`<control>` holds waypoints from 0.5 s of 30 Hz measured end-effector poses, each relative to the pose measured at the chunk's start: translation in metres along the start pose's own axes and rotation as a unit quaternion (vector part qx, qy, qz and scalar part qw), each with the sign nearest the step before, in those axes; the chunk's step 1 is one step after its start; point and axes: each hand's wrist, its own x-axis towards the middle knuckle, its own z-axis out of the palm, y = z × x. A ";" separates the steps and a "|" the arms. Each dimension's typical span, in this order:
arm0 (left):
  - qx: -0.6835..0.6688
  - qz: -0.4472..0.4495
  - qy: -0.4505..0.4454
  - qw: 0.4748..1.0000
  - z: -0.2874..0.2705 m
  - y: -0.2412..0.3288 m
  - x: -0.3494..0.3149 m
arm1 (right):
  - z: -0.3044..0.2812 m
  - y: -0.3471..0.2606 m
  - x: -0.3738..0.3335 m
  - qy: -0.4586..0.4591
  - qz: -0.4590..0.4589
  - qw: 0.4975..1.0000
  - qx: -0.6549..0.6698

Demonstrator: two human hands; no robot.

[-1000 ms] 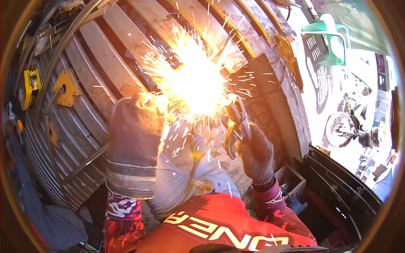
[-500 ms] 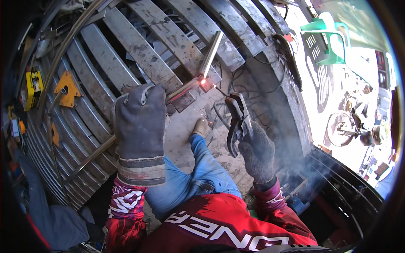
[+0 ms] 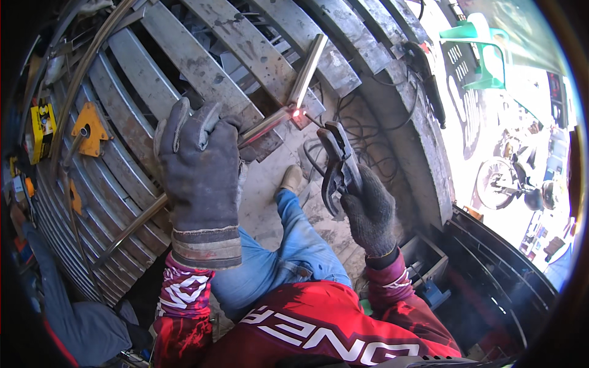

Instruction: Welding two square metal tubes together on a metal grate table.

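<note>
My left hand (image 3: 199,156), in a thick grey leather glove, lies over a long metal tube (image 3: 132,230). The tube comes out on both sides of the glove; the fingers bend loosely at it, and their undersides are hidden. My right hand (image 3: 370,211), in a dark knitted glove, grips an electrode holder (image 3: 341,165). A thin, short welding rod (image 3: 314,120) sticks out of its jaws toward a red-hot joint (image 3: 298,113). There the held tube meets a second, shorter tube (image 3: 308,70), by a small metal plate (image 3: 267,147).
Curved metal slats (image 3: 202,55) form the work surface. An orange triangular welding magnet (image 3: 92,130) and a yellow box (image 3: 43,132) are at left. Dark cables (image 3: 380,144) lie on the floor right of the joint. A green chair (image 3: 481,52) and a motorcycle (image 3: 506,184) stand outside.
My left hand's fingers have straightened and spread somewhat. My right hand has drawn the electrode holder slightly down and left. The joint glows less brightly and the smoke at lower right has thinned.
</note>
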 end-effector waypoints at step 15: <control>-0.063 -0.010 0.004 0.998 -0.005 0.004 -0.002 | 0.020 0.017 -0.004 0.009 0.014 0.998 0.067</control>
